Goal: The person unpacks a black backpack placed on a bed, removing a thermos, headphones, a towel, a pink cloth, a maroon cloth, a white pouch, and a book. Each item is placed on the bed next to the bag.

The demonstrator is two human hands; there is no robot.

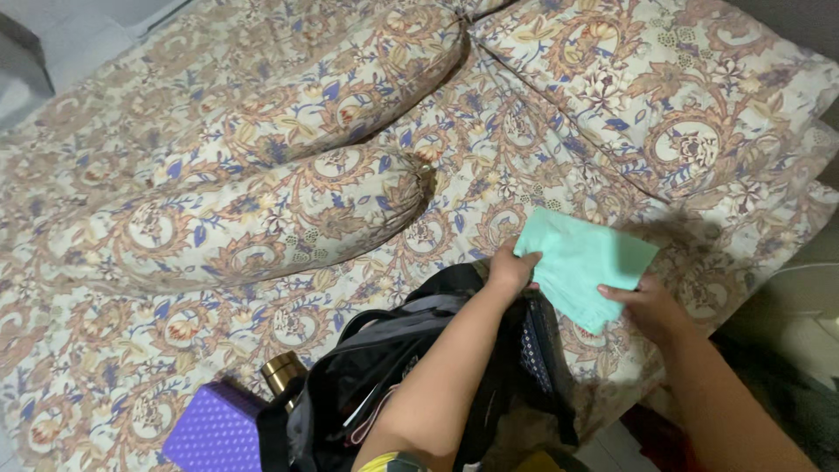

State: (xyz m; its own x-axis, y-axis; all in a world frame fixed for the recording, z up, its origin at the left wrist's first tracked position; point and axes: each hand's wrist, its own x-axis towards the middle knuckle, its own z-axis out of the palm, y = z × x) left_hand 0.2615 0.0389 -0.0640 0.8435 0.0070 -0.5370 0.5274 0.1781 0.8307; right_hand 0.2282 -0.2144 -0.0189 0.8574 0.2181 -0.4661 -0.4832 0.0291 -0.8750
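Both hands grip a folded mint-green cloth (581, 267) just above an open black backpack (411, 376) on a patterned bed (489, 157): left hand (511, 269) pinching its left edge, right hand (651, 306) its near-right corner.

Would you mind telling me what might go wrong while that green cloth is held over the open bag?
The mint green cloth is held only at its edges by the left hand and right hand, so it may unfold or slip from their grip. The black backpack sits near the bed edge and could tip. The metal bottle beside it might get knocked over.
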